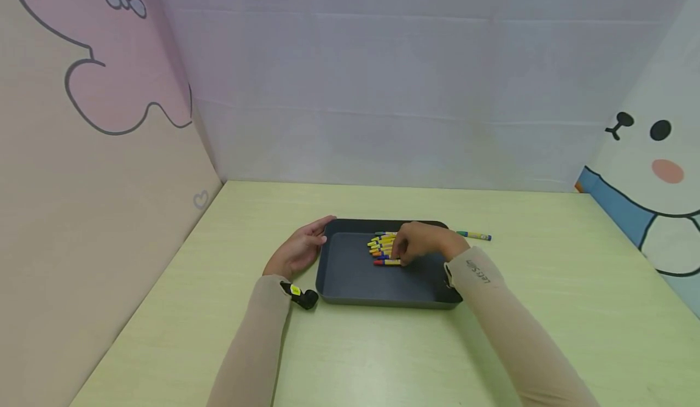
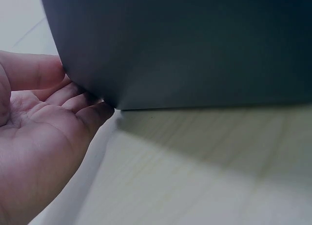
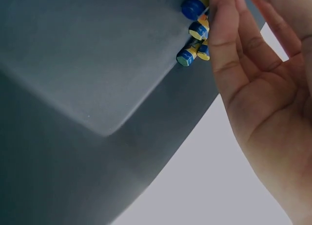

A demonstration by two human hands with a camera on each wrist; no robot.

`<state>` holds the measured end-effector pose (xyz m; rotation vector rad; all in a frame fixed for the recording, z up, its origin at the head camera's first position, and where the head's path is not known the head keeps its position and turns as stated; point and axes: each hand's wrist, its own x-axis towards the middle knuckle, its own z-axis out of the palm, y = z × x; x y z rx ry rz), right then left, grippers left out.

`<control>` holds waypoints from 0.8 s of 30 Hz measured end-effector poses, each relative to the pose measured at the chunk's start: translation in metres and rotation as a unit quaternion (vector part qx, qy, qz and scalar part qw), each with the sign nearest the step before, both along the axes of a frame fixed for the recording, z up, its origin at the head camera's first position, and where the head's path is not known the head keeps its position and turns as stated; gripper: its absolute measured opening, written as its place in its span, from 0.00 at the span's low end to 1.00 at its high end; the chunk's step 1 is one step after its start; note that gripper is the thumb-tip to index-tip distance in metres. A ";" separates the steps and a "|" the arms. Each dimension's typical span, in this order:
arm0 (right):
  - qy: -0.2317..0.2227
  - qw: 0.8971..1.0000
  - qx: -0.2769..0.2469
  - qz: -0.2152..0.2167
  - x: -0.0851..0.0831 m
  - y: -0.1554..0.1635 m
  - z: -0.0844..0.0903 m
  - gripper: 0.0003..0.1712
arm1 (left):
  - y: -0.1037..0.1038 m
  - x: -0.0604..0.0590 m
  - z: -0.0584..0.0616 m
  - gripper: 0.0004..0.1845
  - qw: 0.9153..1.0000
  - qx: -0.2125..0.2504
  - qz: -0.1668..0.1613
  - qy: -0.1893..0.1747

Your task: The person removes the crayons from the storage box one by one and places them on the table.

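A dark grey tray [image 1: 350, 279] lies on the table, and my left hand [image 1: 298, 252] grips its far left corner. In the left wrist view the thumb is against the tray wall [image 2: 185, 54], with the fingers curled at its lower edge. My right hand [image 1: 423, 240] reaches down into the tray and pinches a red crayon [image 1: 386, 262] near its end; the fingertips are partly hidden. Just beyond it, a row of yellow crayons [image 1: 377, 244] and an orange one lie side by side. The right wrist view shows the blue ends of several crayons [image 3: 184, 58] by the fingers.
A green crayon [image 1: 476, 235] lies on the table [image 1: 350, 352], right of the tray. A pale wall [image 1: 383, 91] stands behind the table, with printed cartoon panels on both sides. A small black device [image 1: 306, 299] is on the left wrist.
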<state>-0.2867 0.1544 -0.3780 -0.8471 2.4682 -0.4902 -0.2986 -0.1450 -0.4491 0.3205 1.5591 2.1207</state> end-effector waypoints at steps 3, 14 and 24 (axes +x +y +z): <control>-0.001 1.000 -0.003 -0.001 0.000 0.001 0.002 0.09 | -0.001 0.000 0.001 0.34 1.000 0.003 -0.001 0.000; -0.007 1.000 -0.006 -0.018 0.002 0.005 0.009 0.10 | -0.002 -0.001 -0.001 0.34 1.000 0.003 -0.002 -0.004; 0.004 0.999 -0.025 -0.023 0.004 0.015 0.018 0.11 | -0.003 0.000 0.001 0.34 1.000 0.004 -0.003 -0.005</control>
